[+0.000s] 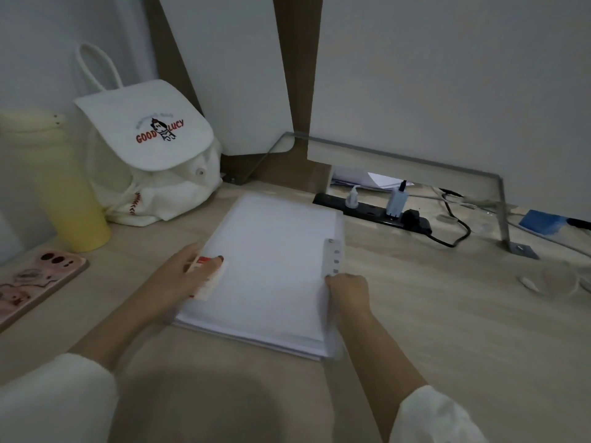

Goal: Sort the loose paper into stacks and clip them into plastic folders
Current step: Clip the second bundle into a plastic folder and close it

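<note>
A stack of paper (271,266) inside a clear folder (339,231) lies flat at the centre of the desk (431,314). The left hand (179,279) rests open on the stack's 9 o'clock edge, fingers over a red-and-white label (208,276). The right hand (347,292) pinches the 3 o'clock edge just below a white clip strip (332,257). A backpack (150,164) sits at 11 o'clock, a power strip (371,212) at 1 o'clock.
</note>
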Demonstrator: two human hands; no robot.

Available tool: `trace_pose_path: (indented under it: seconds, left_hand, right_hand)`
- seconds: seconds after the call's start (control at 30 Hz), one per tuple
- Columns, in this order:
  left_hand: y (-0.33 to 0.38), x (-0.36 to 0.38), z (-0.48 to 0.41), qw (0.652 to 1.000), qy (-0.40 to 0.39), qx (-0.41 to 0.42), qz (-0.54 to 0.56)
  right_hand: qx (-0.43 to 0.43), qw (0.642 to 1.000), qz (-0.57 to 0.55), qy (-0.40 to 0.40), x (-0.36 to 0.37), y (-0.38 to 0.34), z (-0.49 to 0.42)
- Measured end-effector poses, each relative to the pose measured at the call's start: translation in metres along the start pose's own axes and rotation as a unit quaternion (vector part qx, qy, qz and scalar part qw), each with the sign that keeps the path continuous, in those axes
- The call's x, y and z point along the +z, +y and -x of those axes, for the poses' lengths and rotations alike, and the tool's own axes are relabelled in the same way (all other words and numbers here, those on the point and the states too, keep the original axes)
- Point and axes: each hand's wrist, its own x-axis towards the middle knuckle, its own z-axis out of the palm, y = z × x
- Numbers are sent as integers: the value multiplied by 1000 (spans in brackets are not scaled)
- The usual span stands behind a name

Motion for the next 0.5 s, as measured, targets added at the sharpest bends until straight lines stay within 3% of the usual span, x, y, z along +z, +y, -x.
trace_pose_path:
  seconds: [0.1,0.23,0.5]
  left_hand:
    - [-23,0,9,998,56,36,-17]
    - [-35,3,2,988,121,75,-52]
    - [-35,-12,-34,985,129,84,-74]
  right_hand:
    - [-18,1000,1,18,11,-10,7]
    - [-102,994,-14,-46,11,2,30]
    - [-176,982,47,-42,36,-2,37]
